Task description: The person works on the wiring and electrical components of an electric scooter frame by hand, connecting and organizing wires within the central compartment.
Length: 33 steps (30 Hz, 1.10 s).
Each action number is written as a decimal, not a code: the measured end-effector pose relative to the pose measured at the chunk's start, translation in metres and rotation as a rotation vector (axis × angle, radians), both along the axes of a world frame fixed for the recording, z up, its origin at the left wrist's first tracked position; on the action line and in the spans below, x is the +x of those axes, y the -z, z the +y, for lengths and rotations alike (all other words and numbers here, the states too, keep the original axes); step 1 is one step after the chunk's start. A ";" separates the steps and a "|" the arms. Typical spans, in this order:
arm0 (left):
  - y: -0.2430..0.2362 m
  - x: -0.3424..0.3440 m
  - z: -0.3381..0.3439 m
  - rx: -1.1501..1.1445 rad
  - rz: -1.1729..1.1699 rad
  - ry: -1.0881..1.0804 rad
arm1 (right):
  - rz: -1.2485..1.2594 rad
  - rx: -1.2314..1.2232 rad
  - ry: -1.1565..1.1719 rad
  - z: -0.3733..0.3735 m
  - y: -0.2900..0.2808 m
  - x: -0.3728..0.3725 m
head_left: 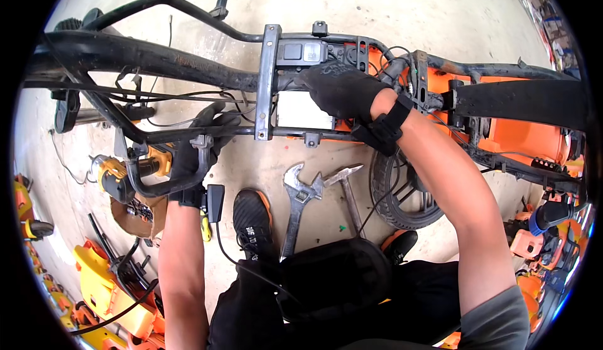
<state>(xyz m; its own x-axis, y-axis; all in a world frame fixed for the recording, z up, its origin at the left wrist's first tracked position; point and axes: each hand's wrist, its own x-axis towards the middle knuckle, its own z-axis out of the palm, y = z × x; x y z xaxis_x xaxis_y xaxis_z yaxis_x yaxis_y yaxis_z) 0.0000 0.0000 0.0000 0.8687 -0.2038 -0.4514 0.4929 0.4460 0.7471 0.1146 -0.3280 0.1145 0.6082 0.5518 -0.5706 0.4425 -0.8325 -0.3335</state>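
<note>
A black tubular vehicle frame lies across the view, with a grey metal crossbar over its middle. My right hand, in a black glove, is inside the frame just right of the crossbar. Its fingers are curled in above a white, ribbed-edged box; what they hold, if anything, is hidden. Behind it sits a dark block with a grey lid. My left hand, also gloved, is at the near rail behind a bent tube. Its fingers reach apart toward several black cables.
An adjustable wrench and a hammer lie on the floor between my shoes. A wheel stands near right, below orange body panels. A yellow power tool and a box of small parts are at left.
</note>
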 end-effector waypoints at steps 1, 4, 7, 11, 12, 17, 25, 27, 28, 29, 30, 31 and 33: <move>-0.001 -0.001 -0.004 -0.050 -0.044 0.045 | -0.003 0.012 -0.007 -0.002 0.003 0.000; -0.005 0.004 -0.006 -0.109 -0.090 0.118 | -0.081 0.139 -0.022 0.009 0.006 0.003; 0.007 0.008 -0.001 -0.149 -0.099 0.090 | -0.116 0.081 -0.029 0.028 -0.006 0.000; 0.008 0.011 -0.009 -0.111 -0.076 0.007 | -0.214 0.109 -0.046 0.029 0.006 0.001; -0.001 0.013 -0.007 -0.075 -0.066 0.026 | -0.260 0.166 -0.059 0.026 0.018 0.002; -0.004 0.023 -0.005 0.016 -0.043 0.086 | -0.459 0.411 -0.145 0.026 0.053 0.004; -0.011 0.021 -0.012 0.064 0.056 0.027 | -0.258 -0.043 -0.184 0.054 0.004 0.000; -0.006 0.022 -0.010 0.091 0.104 0.024 | -0.200 -0.040 -0.099 0.059 0.007 0.001; -0.007 0.019 -0.008 0.096 0.115 0.027 | -0.144 -0.044 -0.068 0.062 0.000 0.001; 0.002 0.018 -0.004 0.008 0.047 0.045 | -0.088 -0.048 -0.037 0.064 -0.004 0.001; 0.013 0.023 -0.003 -0.083 -0.034 0.072 | -0.073 -0.083 -0.121 0.061 0.007 0.011; 0.014 0.026 -0.004 -0.173 -0.104 0.096 | -0.065 -0.041 -0.101 0.058 0.012 0.010; 0.004 0.029 -0.001 -0.014 -0.014 0.178 | -0.051 0.042 -0.057 0.051 0.019 0.010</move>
<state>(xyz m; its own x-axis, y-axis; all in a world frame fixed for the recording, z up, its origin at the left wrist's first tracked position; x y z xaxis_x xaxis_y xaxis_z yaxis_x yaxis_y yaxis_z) 0.0295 -0.0011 -0.0038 0.8247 -0.3611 -0.4354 0.5544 0.3636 0.7486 0.1242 -0.2774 0.0953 0.6028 0.6092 -0.5154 0.5062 -0.7912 -0.3431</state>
